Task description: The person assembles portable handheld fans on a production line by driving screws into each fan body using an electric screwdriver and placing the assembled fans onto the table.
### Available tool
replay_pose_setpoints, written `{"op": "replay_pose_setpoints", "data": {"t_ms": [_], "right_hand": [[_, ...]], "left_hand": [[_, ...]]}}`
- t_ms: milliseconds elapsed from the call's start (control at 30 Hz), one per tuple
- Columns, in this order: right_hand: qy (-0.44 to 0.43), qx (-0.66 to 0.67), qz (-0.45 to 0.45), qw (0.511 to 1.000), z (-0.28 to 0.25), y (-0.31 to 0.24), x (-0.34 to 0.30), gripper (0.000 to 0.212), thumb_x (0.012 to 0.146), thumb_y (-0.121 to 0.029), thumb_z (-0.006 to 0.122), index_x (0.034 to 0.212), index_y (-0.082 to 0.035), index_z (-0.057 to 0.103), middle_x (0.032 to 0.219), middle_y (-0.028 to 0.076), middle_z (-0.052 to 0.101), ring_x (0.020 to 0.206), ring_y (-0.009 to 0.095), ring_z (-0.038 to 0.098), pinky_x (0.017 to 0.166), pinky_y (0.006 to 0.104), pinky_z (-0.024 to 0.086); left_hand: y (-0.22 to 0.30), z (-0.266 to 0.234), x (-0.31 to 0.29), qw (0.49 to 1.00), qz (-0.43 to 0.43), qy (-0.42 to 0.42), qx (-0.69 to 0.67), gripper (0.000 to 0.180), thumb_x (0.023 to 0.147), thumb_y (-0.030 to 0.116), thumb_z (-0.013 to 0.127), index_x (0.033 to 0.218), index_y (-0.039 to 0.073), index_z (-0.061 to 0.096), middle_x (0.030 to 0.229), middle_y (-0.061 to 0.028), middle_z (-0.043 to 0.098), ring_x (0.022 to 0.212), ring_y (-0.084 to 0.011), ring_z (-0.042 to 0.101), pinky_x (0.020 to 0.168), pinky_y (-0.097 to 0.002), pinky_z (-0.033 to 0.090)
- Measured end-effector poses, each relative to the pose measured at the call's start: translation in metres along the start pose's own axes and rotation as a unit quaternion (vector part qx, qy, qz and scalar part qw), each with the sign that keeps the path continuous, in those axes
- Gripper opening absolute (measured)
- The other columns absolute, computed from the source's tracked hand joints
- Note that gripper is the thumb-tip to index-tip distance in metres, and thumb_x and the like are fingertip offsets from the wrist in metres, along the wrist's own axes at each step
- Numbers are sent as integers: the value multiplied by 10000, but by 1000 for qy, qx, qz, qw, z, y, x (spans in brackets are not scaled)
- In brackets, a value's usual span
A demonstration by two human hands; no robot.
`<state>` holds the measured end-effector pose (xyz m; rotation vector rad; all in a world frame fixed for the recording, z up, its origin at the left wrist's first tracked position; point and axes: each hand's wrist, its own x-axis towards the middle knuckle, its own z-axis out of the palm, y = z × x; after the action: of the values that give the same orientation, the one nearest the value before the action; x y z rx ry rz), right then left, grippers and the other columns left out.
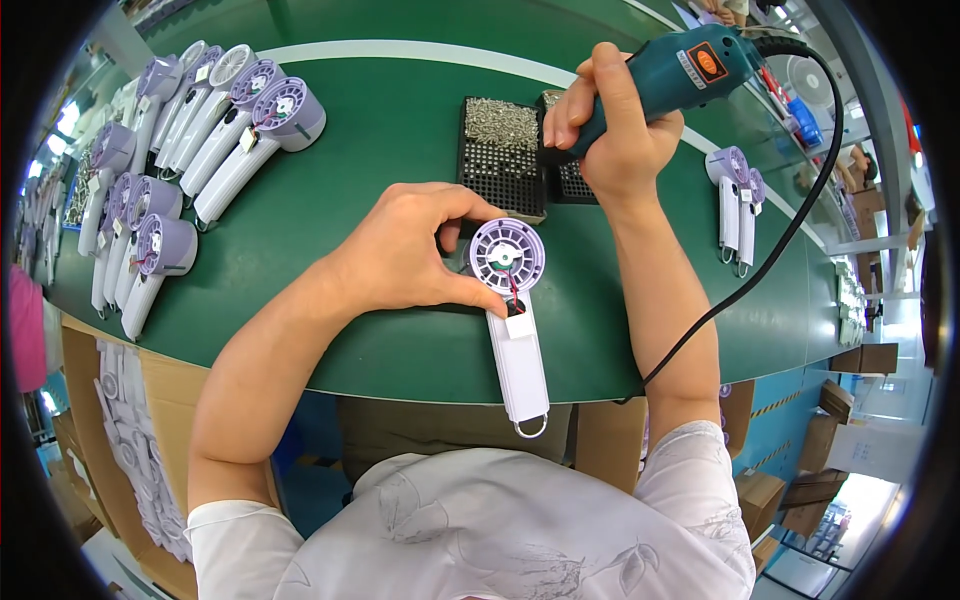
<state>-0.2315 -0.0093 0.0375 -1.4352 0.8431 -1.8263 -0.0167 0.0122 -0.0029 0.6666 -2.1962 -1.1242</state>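
Observation:
My left hand point(415, 250) grips a white handheld fan point(517, 345) near its round purple head, thumb at the neck and fingers at the far side. The fan's motor hub and red wires show, and its handle with a loop points toward me past the table edge. In my right hand point(630, 140) is a teal electric screwdriver point(680, 75), raised at the upper right with fingers wrapped round its body. Its tip is hidden behind the hand, over a black screw tray point(500, 180) with a grid of holes and small metal screws heaped at its far end.
Several fan bodies point(290, 112) lie grouped at the far left of the green table point(390, 130), with more nearer point(165, 245). Two fans point(728, 165) lie at the right. The screwdriver's black cable point(790, 215) loops past my right forearm. A cardboard box point(165, 400) of white parts stands at lower left.

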Motion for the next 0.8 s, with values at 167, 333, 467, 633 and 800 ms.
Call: {"op": "replay_pose_setpoints", "data": {"t_ms": [167, 333, 467, 633, 800], "right_hand": [[-22, 13, 7, 1000, 9, -2, -3, 198, 945, -118, 705, 800, -2, 638, 591, 35, 612, 461, 114, 584, 442, 256, 471], [-16, -12, 3, 1000, 11, -4, -8, 149, 960, -103, 670, 887, 20, 628, 606, 58, 595, 459, 145, 569, 453, 307, 487], [5, 84, -5, 996, 5, -24, -4, 164, 974, -108, 647, 915, 41, 611, 585, 78, 588, 450, 167, 573, 442, 320, 491], [-86, 108, 3, 990, -3, -52, -2, 358, 1063, -319, 424, 1026, -41, 647, 607, 35, 492, 404, 157, 436, 427, 343, 428], [-194, 159, 17, 968, 4, -58, -8, 358, 1076, -285, 357, 1084, -17, 594, 601, 39, 501, 394, 144, 439, 399, 324, 435]], "left_hand": [[-1, -1, 0, 1000, 4, 1, 6, 667, 512, 293, 1010, 1057, 24, 735, 769, 2, 595, 649, -103, 473, 564, -251, 417], [0, -4, -2, 999, 23, 9, 26, 662, 522, 322, 1006, 1039, 15, 728, 779, -8, 618, 647, -111, 496, 571, -259, 433], [-2, -11, -2, 997, 36, 17, 59, 659, 514, 368, 1004, 999, 20, 724, 789, -15, 636, 655, -116, 521, 574, -265, 442], [6, -16, -1, 998, 0, 4, 59, 613, 536, 373, 977, 962, 13, 722, 783, -54, 642, 653, -159, 540, 604, -299, 483], [6, -16, 0, 999, -8, 4, 44, 616, 528, 369, 981, 957, 8, 724, 783, -53, 643, 650, -158, 532, 600, -297, 478]]}}
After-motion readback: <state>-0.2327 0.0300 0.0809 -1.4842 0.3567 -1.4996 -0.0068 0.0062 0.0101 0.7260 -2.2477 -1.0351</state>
